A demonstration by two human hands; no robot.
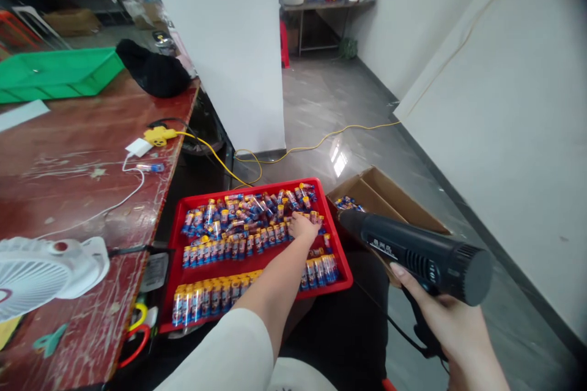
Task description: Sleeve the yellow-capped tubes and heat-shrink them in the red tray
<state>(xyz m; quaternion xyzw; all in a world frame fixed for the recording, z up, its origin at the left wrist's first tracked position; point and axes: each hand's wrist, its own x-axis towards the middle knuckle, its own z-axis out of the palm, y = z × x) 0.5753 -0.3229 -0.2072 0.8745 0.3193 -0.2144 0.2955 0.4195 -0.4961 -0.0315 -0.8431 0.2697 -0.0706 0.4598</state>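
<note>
A red tray point(346, 266) rests in front of me, bearing many small clear tubes with yellow caps and blue printed labels. Some tubes point(215, 299) stand upright in a near row, others point(213, 252) in a middle row, and a loose pile point(250, 208) lies along the far side. My left hand point(305, 227) reaches over the tray at the right end of the middle row, its fingers closed on a small tube that they partly hide. In my right hand point(452, 317) is a black heat gun point(413, 250) by its handle, nozzle pointing left toward the tray's right side.
Behind the heat gun, an open cardboard box point(403, 201) holds more tubes. To the left, a worn red table point(92, 183) carries a white fan point(50, 275), a yellow power socket point(159, 135) and a green crate point(55, 73). A yellow cord point(321, 140) crosses the floor.
</note>
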